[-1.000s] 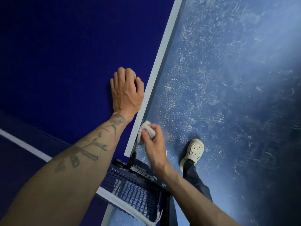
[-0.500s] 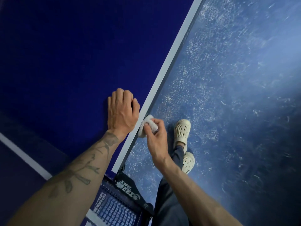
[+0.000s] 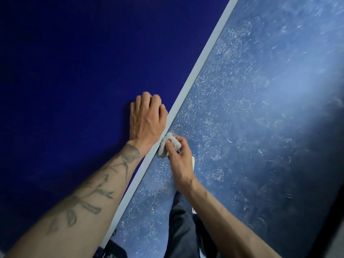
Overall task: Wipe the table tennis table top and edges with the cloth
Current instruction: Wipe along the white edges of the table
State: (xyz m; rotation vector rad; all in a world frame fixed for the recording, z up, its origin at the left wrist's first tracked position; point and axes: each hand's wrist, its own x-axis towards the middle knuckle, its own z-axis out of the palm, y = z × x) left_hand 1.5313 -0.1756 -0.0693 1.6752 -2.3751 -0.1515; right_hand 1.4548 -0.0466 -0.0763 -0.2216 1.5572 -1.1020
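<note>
The dark blue table tennis table (image 3: 74, 71) fills the left of the view, and its white side edge (image 3: 201, 62) runs diagonally from top right to bottom left. My left hand (image 3: 147, 121) rests on the table top just inside that edge, fingers bent at the knuckles and holding nothing. My right hand (image 3: 178, 161) grips a small whitish cloth (image 3: 168, 144) and presses it against the table's side edge, right beside my left wrist.
Right of the table lies a scuffed blue floor (image 3: 260, 108). My dark trouser leg (image 3: 182, 226) stands close to the table, with a bit of a pale shoe (image 3: 193, 162) behind my right hand. A dark net fitting (image 3: 111, 248) shows at the bottom edge.
Both hands have travelled along the side edge away from the net, which has nearly left the view. The cloth stays against the edge. My feet have stepped along with them.
</note>
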